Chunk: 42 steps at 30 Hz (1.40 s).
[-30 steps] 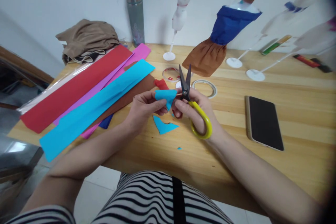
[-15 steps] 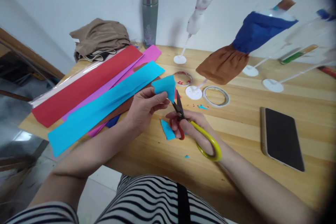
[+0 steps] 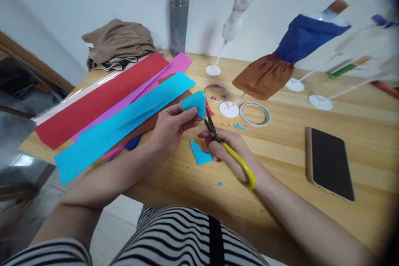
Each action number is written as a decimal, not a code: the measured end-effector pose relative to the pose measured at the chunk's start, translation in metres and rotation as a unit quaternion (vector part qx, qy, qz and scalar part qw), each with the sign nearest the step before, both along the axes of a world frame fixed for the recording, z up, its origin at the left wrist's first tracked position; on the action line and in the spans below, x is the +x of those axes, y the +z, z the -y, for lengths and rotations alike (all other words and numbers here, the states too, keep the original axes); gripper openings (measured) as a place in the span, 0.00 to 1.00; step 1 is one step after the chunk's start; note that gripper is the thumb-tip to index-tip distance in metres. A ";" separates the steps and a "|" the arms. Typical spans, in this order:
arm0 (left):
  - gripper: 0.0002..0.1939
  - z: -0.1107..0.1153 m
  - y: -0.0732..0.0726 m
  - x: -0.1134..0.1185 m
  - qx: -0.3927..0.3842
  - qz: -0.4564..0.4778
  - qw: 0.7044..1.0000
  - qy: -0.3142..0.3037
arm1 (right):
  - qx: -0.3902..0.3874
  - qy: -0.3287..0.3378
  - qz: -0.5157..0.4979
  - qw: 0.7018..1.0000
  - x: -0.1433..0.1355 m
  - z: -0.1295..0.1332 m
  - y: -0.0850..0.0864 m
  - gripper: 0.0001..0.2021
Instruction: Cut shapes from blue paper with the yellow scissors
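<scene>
Between its thumb and fingers, my left hand pinches a small blue paper piece. My right hand grips scissors with a yellow handle, their dark blades at the piece's lower right corner. The blades look nearly closed. A second blue scrap lies on the table just below the hands. Long strips of crepe paper, a blue strip on top and a red strip behind, lie left of my left hand.
Behind the hands stand a bare white mannequin, a mannequin in a blue and brown dress, and a thermos. Tape rolls lie near the bases. A phone is at right, folded brown cloth at back left.
The scissor blades have closed further, and their handles have come together. The blue piece has tilted slightly in my left hand. The view has shifted a little.
</scene>
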<state>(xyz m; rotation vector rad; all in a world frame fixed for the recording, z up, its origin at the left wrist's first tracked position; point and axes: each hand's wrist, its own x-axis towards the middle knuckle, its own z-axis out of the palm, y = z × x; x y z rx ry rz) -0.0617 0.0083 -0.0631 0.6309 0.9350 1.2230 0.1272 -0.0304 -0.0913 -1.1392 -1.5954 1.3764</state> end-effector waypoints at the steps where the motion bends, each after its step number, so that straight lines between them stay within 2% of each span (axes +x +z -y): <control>1: 0.16 0.000 0.000 0.000 -0.002 0.005 1.000 0.002 | 0.009 0.007 0.002 1.000 0.001 -0.002 -0.003 0.22; 6: 0.19 0.001 0.002 0.000 -0.020 0.008 1.000 0.006 | 0.044 0.025 0.034 0.998 0.005 -0.010 -0.011 0.24; 25: 0.17 -0.001 0.002 -0.005 0.007 -0.012 1.000 -0.006 | 0.046 0.003 0.112 0.993 0.004 -0.009 -0.010 0.27; 30: 0.17 -0.002 0.007 -0.004 0.007 -0.026 1.000 -0.001 | 0.043 0.011 0.124 0.991 0.005 -0.010 -0.007 0.30; 37: 0.17 -0.003 0.009 -0.003 0.000 -0.042 0.999 0.004 | 0.034 0.018 0.117 0.992 0.004 -0.011 -0.005 0.27; 42: 0.18 -0.003 0.007 -0.003 0.001 -0.046 0.999 0.003 | -0.003 0.013 0.108 0.994 -0.001 -0.007 0.009 0.27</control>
